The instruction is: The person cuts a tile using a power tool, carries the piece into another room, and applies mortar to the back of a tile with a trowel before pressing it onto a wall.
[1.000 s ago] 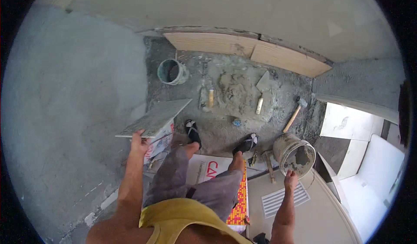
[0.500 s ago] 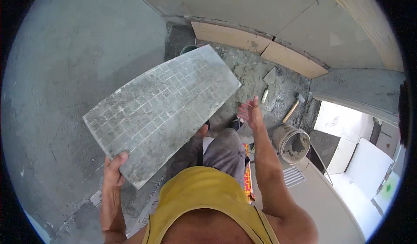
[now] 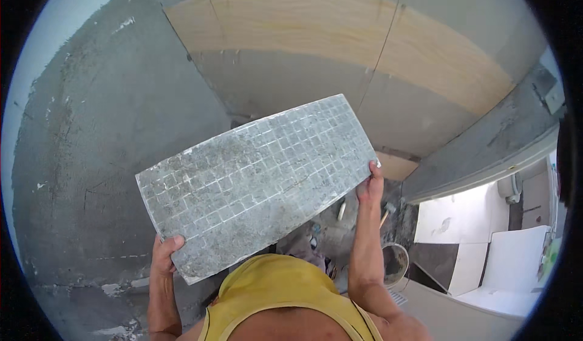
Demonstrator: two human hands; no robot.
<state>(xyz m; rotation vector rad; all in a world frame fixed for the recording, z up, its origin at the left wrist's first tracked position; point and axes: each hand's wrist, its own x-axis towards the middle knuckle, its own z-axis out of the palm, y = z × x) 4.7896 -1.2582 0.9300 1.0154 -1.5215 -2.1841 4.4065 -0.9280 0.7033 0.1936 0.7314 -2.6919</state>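
left fingers (image 3: 175, 241), right fingers (image 3: 375, 169): gripping gridded slab (image 3: 255, 186) | bucket (image 3: 392, 258): lower right

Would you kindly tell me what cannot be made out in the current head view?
All in the head view:
Far face of the grey slab: turned away from the camera.
Most fingers of the left hand and right hand: hidden behind the slab.
Handle end of the hammer: apparently behind the right forearm.
Contents of the bucket: too small to tell.

Glare, seemingly daylight, whitens the right side; fisheye bends edges.
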